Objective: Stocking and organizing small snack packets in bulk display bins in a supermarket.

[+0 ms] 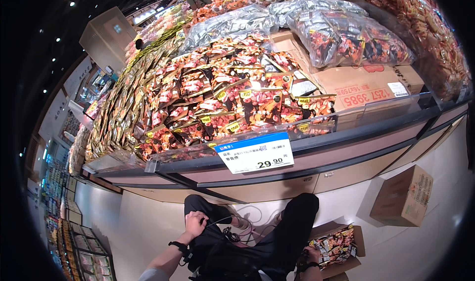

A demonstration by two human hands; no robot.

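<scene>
My left hand [195,223] rests on my left knee, over dark trousers, with its fingers bent; a dark cable runs by it. Low on my right side, my right hand [313,255] is beside an open cardboard box [359,241] on the floor. Small printed snack packets [333,245] fill that box, next to the hand. Whether the fingers hold a packet cannot be made out. In front of me, a display bin is heaped with similar red and black snack packets [226,91] behind a clear plastic edge, where a price card [256,153] hangs.
A closed cardboard box [402,196] stands on the floor at the right. Large clear bags of packets [345,40] lie on a flat carton [365,86] in the bin. Cables [237,236] hang between my knees. Shelves of goods [87,251] stand at the lower left.
</scene>
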